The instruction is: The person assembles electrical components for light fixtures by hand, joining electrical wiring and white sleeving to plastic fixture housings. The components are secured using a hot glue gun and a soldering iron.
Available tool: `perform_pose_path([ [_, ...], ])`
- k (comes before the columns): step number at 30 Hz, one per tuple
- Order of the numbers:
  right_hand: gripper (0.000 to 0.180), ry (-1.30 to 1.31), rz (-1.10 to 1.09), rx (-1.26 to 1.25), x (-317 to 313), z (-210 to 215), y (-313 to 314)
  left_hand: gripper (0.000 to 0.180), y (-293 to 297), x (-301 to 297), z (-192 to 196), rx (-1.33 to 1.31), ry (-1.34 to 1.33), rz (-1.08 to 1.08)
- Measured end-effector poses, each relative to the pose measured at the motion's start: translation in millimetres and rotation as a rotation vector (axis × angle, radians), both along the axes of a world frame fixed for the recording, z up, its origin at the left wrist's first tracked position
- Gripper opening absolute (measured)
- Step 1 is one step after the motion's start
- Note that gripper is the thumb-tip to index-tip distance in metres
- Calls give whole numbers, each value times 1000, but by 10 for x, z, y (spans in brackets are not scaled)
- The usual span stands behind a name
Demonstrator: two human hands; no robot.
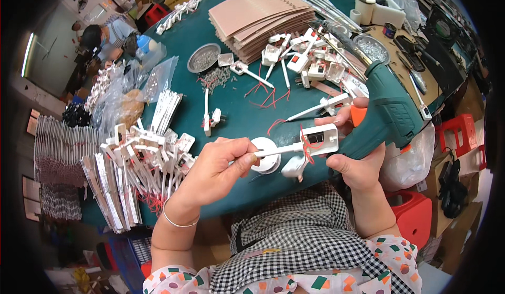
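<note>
My left hand (221, 165) is closed, thumb and fingers pinching the thin white tube of a small switch housing (319, 138). That white housing is open-faced, with a black part inside and red wires looping out. Below it hangs a white plug piece (294, 166). In my right hand (363, 162) is a green pistol-shaped power tool (386, 107) with an orange trigger; its handle lies across the palm, its body upper right of the housing. Under the tube sits a white round spool (267, 156), partly hidden by my left hand.
Tubed switch pieces pile up at left (152, 160) and far right (315, 57). A cardboard stack (258, 15) stands at the back. Metal dishes of small parts (204, 58) and flat metal strips (113, 194) lie on the green table (236, 112). Another person (108, 36) sits at far left.
</note>
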State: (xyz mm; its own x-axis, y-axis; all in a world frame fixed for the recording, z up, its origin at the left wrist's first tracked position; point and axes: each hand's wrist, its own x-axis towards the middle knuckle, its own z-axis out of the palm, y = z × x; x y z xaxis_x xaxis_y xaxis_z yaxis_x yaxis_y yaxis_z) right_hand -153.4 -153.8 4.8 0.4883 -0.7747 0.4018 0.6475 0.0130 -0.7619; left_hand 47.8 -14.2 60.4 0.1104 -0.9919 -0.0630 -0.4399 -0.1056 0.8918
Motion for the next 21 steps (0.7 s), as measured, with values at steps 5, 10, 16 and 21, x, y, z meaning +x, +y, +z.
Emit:
perform_pose_path([
  [5,84,35,48,-8,18,-131,34,20,161,27,10,39,-98,-2],
  [10,76,71,113,-152,51,-226,55,18,257,79,-34,28,-89,1],
  [16,77,83,143,-232,53,-319,127,14,304,127,-86,-8,-201,-8],
  [21,77,96,156,-191,100,-392,178,6,332,38,-160,-131,-546,77],
])
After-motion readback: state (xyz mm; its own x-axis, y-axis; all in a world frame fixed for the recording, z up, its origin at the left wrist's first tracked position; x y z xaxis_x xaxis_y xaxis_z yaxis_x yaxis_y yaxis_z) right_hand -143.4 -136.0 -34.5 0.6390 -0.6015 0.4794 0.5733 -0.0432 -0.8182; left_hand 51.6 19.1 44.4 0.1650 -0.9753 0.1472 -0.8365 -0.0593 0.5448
